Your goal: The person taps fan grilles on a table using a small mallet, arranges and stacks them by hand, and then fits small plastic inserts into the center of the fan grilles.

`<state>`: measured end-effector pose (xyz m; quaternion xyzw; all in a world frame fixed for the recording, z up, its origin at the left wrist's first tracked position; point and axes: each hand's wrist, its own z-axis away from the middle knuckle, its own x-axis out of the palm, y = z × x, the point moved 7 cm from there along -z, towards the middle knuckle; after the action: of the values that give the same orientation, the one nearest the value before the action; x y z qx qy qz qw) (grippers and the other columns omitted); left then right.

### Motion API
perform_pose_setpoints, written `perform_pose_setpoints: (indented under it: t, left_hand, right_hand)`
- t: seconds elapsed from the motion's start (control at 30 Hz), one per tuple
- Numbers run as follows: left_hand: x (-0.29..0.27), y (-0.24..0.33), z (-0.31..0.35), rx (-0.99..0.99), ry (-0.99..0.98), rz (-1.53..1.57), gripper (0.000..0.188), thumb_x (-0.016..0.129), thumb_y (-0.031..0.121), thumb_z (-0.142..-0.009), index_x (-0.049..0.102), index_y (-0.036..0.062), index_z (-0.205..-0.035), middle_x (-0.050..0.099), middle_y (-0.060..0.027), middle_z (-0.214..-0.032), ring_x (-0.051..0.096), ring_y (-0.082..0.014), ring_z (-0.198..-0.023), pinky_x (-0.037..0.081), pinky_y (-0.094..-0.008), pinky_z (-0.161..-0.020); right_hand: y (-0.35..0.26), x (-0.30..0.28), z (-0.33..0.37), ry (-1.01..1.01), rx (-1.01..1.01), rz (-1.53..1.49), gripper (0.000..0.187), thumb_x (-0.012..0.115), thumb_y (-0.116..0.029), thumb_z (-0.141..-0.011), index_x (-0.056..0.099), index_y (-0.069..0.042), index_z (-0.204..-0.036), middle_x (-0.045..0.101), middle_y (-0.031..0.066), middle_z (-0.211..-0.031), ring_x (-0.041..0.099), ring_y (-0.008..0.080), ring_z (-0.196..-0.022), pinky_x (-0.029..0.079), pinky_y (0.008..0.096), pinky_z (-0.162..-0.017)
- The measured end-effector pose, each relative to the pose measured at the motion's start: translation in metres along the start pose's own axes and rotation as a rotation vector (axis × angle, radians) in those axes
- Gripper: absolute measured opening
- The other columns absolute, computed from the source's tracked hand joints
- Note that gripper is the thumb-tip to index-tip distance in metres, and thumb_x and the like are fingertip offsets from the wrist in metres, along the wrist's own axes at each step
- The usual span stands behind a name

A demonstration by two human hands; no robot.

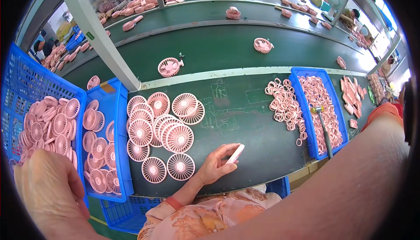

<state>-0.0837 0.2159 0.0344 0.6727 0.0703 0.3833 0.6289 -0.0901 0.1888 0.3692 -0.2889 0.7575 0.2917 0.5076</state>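
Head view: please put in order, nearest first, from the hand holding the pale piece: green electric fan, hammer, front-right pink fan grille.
1. Front-right pink fan grille, just left of the hand.
2. Hammer, to the right, across the blue tray.
3. Green electric fan, far background, upper right.

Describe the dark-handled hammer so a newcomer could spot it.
Toward the right of the dark green worktop sits a rectangular blue plastic tray full of small pink rings. The dark-handled hammer lies over them, its yellowish head and long handle contrasting with the pink.
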Motion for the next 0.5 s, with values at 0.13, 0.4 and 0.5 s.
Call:
perform_pose_setpoints:
  t: [0.13,0.4,0.5]
  left_hand:
    - [-0.006,-0.009,-0.001,0.016,0.026,-0.021,0.066,0.071,0.021,-0.091,0.042,0.0020,-0.148,0.047,-0.0131,-0.142,0.050,-0.0222,-0.130,0.045,-0.0387,-0.109]
    - [-0.002,-0.001,-0.003,0.104,-0.002,-0.063,0.062,0.067,0.014,-0.091,0.043,0.0003,-0.146,0.050,-0.0110,-0.141,0.050,-0.0209,-0.130,0.047,-0.0370,-0.104]
    - [-0.001,-0.003,-0.006,0.113,0.005,-0.084,0.062,0.068,0.015,-0.091,0.043,0.0000,-0.146,0.051,-0.0106,-0.139,0.052,-0.0200,-0.128,0.047,-0.0350,-0.101]
  right_hand:
    - [-0.002,-0.001,-0.003,-0.001,0.014,-0.037,0.011,0.071,-0.017,-0.072,0.070,-0.008,-0.078,0.062,0.0040,-0.071,0.060,0.0226,-0.061,0.046,0.0356,-0.058]
    - [-0.027,0.000,-0.016,0.058,-0.045,-0.245,0.011,0.072,-0.016,-0.071,0.070,-0.008,-0.078,0.062,0.0043,-0.071,0.061,0.0225,-0.060,0.047,0.0349,-0.057]
    - [-0.039,0.002,-0.023,0.073,-0.058,-0.336,0.011,0.072,-0.016,-0.071,0.070,-0.007,-0.078,0.063,0.0044,-0.071,0.061,0.0224,-0.060,0.047,0.0346,-0.057]
